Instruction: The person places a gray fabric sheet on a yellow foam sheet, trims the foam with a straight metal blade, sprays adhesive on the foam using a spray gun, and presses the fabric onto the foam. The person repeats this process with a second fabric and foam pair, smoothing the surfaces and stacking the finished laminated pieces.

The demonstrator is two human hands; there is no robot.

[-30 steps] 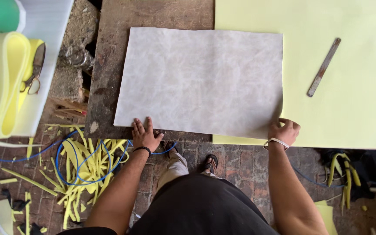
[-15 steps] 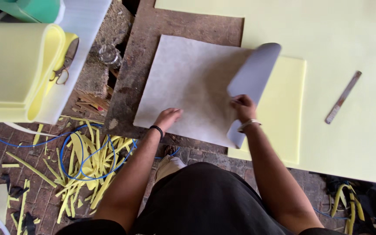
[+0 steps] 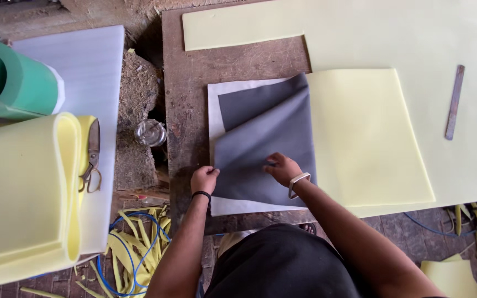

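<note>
My left grip [image 3: 204, 179] pinches the near left edge of the grey sheet [image 3: 266, 143], pinning it so it can't slide, while my right grip [image 3: 281, 167] lies flat and open on top, pressing the fold. The sheet is thin and limp, grey on one face and white on the other, folded over on the wooden surface [image 3: 194, 77] beside a soft yellow foam slab [image 3: 365, 138].

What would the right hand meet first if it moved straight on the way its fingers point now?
The right hand points up and left across the grey sheet it rests on. Going straight on, it would probably first meet the folded grey flap there, then the white sheet underneath. Depth is hard to judge.
</note>
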